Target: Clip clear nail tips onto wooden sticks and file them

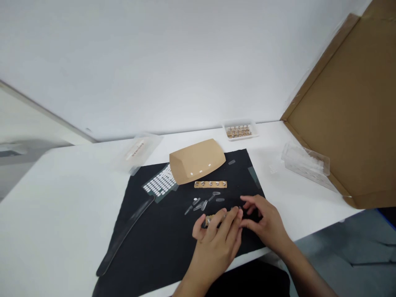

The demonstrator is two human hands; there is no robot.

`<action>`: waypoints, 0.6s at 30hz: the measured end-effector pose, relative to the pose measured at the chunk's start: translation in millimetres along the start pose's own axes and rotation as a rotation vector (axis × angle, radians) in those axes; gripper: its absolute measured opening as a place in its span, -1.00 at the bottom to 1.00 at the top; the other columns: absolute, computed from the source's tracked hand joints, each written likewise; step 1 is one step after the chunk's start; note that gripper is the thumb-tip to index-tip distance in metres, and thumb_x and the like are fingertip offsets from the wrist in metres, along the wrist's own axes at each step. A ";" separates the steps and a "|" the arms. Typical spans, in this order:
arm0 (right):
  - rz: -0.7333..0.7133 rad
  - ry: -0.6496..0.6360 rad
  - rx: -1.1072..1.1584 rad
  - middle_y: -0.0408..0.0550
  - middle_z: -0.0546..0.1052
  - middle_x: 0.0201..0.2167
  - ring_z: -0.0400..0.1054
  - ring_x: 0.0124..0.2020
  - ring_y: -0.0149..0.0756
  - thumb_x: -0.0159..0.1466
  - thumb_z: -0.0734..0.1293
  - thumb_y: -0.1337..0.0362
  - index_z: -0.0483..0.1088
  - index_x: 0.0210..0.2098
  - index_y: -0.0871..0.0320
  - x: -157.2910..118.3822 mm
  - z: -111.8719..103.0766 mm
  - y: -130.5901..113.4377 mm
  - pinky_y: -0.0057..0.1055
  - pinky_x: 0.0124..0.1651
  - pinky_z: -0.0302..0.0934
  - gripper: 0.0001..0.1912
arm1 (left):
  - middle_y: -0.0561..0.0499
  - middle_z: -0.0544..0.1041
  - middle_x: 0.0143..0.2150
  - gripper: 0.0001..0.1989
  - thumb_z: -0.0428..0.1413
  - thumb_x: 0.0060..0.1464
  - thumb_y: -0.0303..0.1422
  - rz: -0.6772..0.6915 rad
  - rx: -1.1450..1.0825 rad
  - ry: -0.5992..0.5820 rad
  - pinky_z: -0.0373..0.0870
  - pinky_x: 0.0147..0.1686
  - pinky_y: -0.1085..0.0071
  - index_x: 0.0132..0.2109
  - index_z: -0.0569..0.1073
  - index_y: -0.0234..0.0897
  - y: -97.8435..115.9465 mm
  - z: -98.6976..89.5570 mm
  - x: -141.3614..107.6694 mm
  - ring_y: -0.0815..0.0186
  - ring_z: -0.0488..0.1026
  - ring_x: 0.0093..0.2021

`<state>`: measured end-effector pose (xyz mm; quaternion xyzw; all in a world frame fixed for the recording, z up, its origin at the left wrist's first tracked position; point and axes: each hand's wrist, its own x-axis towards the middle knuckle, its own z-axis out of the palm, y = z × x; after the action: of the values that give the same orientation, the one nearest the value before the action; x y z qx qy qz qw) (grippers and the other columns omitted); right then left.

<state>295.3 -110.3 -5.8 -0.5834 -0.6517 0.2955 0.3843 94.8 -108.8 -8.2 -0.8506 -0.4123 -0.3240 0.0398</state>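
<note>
My left hand [218,241] is closed over a tan strip [208,221], its fingers hiding most of it. Part of a clear nail tip [209,220] shows between thumb and forefinger. Close by on the right, my right hand [264,220] is curved with thumb and forefinger apart, near the left fingertips; I see nothing held in it. Several loose clear nail tips [199,205] lie on the black mat [154,251] beyond the hands. Farther off lies another tan strip [210,184] topped with a row of metal studs.
A tan cardboard tray [198,159] sits on the mat's far edge, beside a sheet of white oval stickers [161,181]. A dark curved strip [125,235] lies left. Plastic boxes [306,163] stand right, near a large carton [349,111]. A small tray [240,131] of studded strips is by the wall.
</note>
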 end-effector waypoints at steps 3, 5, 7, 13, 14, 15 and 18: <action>0.015 -0.034 -0.046 -0.03 0.55 -0.10 0.48 -0.24 -0.24 0.25 0.57 0.16 0.40 0.28 -0.02 -2.3 -11.2 -0.4 -0.34 -0.29 0.41 -0.36 | -0.05 0.68 0.07 -0.67 0.22 0.29 -0.34 0.010 -0.003 -0.017 -0.20 0.46 -0.01 0.17 0.60 -0.12 -0.8 1.0 -0.3 0.11 0.51 0.10; 0.013 -0.045 -0.094 -0.04 0.52 -0.13 0.46 -0.25 -0.25 0.26 0.57 0.16 0.44 0.24 -0.01 -3.9 -14.7 -0.5 -0.32 -0.27 0.43 -0.41 | -0.04 0.68 0.08 -0.67 0.22 0.28 -0.36 0.012 -0.013 -0.020 -0.23 0.47 -0.01 0.17 0.60 -0.13 -1.2 1.7 0.1 0.11 0.50 0.13; -0.013 -0.042 -0.151 -0.07 0.49 -0.15 0.46 -0.23 -0.25 0.27 0.57 0.18 0.47 0.21 -0.02 -4.9 -12.7 -0.5 -0.29 -0.19 0.46 -0.46 | -0.03 0.67 0.12 -0.66 0.22 0.28 -0.36 0.013 -0.021 -0.007 -0.26 0.47 -0.02 0.17 0.60 -0.13 -1.3 1.9 0.5 0.11 0.48 0.16; -0.086 -0.006 -0.319 -0.09 0.47 -0.18 0.46 -0.22 -0.22 0.31 0.54 0.22 0.58 0.06 -0.05 -1.9 7.1 -1.0 -0.28 -0.17 0.41 -0.67 | -0.10 0.64 0.19 -0.55 0.19 0.25 -0.41 0.029 0.029 0.093 -0.21 0.47 -0.03 0.27 0.53 -0.23 -0.3 -1.7 -2.3 0.05 0.39 0.26; -0.081 -0.002 -0.313 -0.10 0.47 -0.20 0.46 -0.23 -0.24 0.32 0.53 0.21 0.59 0.02 -0.04 -1.3 8.8 -1.3 -0.29 -0.18 0.40 -0.72 | -0.10 0.65 0.18 -0.54 0.19 0.24 -0.41 0.025 0.033 0.116 -0.18 0.46 -0.03 0.27 0.53 -0.24 -0.4 -2.7 -3.0 0.04 0.39 0.26; -0.079 0.000 -0.298 -0.11 0.48 -0.21 0.46 -0.23 -0.24 0.32 0.53 0.20 0.60 -0.02 -0.02 -1.0 9.8 -1.6 -0.29 -0.18 0.40 -0.76 | -0.10 0.65 0.17 -0.54 0.19 0.23 -0.42 0.018 0.031 0.140 -0.14 0.45 -0.03 0.26 0.54 -0.24 -0.5 -3.6 -3.6 0.03 0.39 0.25; -0.101 -0.001 -0.271 -0.10 0.50 -0.23 0.47 -0.22 -0.22 0.31 0.54 0.22 0.58 -0.07 0.04 -2.5 9.2 -2.0 -0.29 -0.16 0.40 -0.80 | -0.11 0.67 0.14 -0.54 0.21 0.19 -0.44 -0.027 0.024 0.217 -0.05 0.42 -0.02 0.24 0.55 -0.25 -1.3 -6.3 -5.2 0.00 0.39 0.24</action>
<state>286.5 -112.5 -9.3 -0.5963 -0.7143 0.1854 0.3159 88.3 -113.5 -6.6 -0.8042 -0.4211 -0.4098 0.0902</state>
